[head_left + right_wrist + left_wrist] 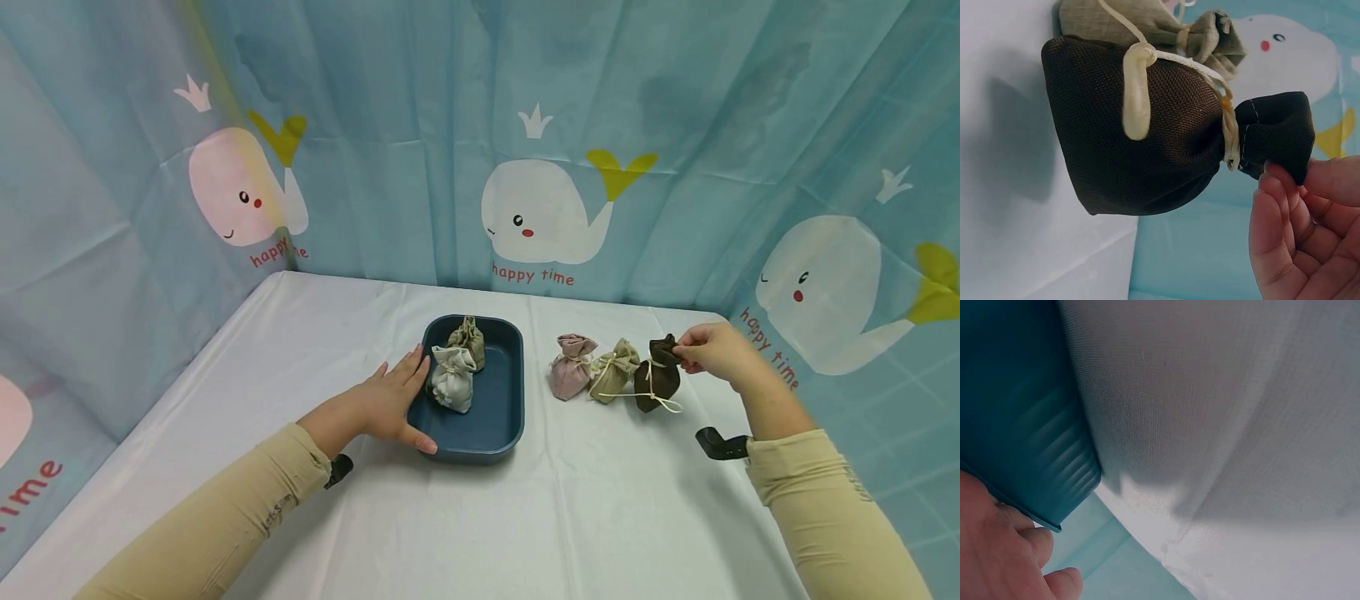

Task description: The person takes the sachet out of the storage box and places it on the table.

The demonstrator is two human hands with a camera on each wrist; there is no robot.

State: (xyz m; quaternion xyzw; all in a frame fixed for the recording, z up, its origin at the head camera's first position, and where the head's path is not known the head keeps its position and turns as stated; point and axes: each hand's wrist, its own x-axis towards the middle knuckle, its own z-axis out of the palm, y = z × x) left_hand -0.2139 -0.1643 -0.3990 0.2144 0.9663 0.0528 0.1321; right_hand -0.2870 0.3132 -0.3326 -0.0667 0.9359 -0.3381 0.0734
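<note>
My right hand [716, 354] pinches the gathered top of a dark brown drawstring pouch [657, 382] between thumb and fingers. In the right wrist view the brown pouch [1141, 125] fills the middle, its cream cord tied round the neck. My left hand [386, 404] rests with spread fingers on the left rim of a dark blue tray [495, 417]. Inside the tray, toward its left side, stand a pale grey pouch [452, 383] and an olive pouch [471, 340]. The left wrist view shows the tray's outer wall [1022, 412] with my fingers at its edge.
Left of the brown pouch stand a tan-green pouch [613, 372] and a pink pouch [572, 368], close together on the white tablecloth [465, 533]. Pale cords trail around them. A blue curtain [390, 167] with whale prints hangs behind the table.
</note>
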